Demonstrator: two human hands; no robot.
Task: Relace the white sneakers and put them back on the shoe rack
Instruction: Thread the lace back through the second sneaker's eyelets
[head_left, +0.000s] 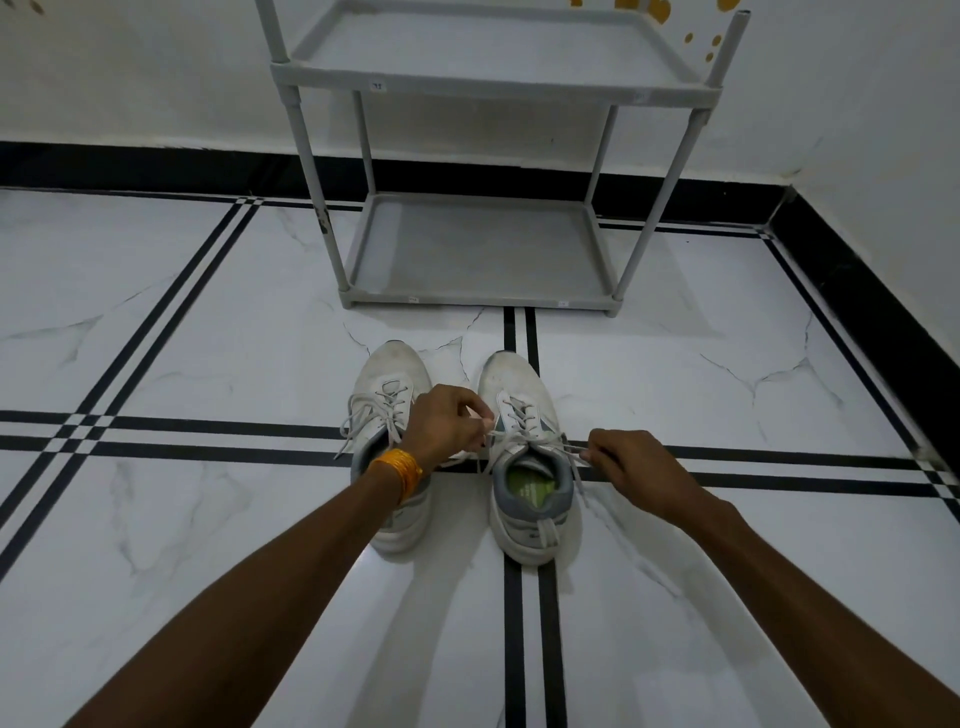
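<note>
Two white sneakers stand side by side on the floor, toes pointing away from me. The left sneaker (387, 379) has a tied lace with loops hanging off its left side; my forearm hides its heel. The right sneaker (511, 382) shows a grey collar and green insole. My left hand (447, 423) pinches one end of the right sneaker's lace (540, 441) at the shoe's left side. My right hand (631, 462) pinches the other end at its right side. The lace runs taut across the tongue between both hands.
A grey plastic shoe rack (483, 300) stands against the white wall just beyond the sneakers, its two visible shelves bare. The floor is white marble tile with black stripes. A black skirting runs along the back wall and the right wall (883, 322).
</note>
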